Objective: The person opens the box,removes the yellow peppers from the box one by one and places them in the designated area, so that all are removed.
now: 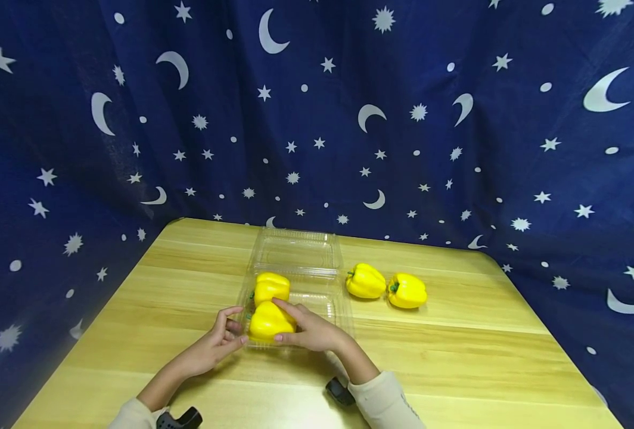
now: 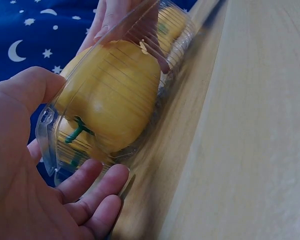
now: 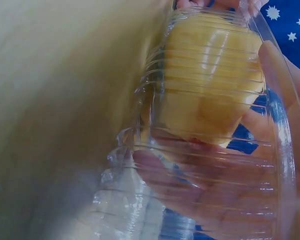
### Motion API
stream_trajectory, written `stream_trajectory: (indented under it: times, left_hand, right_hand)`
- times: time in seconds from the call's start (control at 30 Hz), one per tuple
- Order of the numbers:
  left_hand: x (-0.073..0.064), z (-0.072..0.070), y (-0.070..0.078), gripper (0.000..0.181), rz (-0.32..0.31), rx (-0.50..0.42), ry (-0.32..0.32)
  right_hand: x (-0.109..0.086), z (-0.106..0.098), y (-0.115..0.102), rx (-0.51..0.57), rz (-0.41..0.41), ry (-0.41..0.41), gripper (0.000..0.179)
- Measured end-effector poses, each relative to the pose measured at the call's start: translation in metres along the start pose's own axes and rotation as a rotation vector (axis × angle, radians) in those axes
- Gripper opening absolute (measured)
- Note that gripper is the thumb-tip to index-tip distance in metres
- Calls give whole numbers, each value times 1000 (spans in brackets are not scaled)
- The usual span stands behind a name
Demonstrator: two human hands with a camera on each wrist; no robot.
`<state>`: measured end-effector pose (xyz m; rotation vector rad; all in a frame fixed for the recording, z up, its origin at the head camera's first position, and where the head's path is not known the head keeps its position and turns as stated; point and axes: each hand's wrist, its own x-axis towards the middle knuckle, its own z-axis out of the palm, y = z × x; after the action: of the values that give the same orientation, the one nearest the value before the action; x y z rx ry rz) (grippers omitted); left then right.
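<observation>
A clear plastic clamshell container (image 1: 325, 305) lies open on the table, its lid (image 1: 295, 250) folded back. Inside, toward its left side, are two yellow bell peppers: a rear one (image 1: 272, 287) and a front one (image 1: 270, 322). My right hand (image 1: 313, 329) grips the front pepper from the right, thumb and fingers at its side; the right wrist view shows this through the ribbed wall. At the container's front left corner, my left hand (image 1: 212, 345) holds the edge, thumb at the rim and fingers curved along the side. Green stems show in the left wrist view.
Right of the container, two more yellow bell peppers, one nearer (image 1: 366, 281) and one farther right (image 1: 407, 291), lie on the wooden table (image 1: 456, 357). A dark blue curtain (image 1: 328, 119) with moons and stars hangs behind and at both sides.
</observation>
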<state>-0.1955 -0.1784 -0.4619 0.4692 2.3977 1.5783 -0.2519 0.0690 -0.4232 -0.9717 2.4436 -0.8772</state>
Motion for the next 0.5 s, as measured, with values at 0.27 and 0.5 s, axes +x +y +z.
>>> stream_trajectory:
  times: [0.27,0.5]
  left_hand:
    - [0,0,2,60,-4,9,8]
    - [0,0,1,60,-18,12,3]
  right_hand:
    - [3,-1,4,-4,-35,12,68]
    - [2,0,2,-37,-76,32,67]
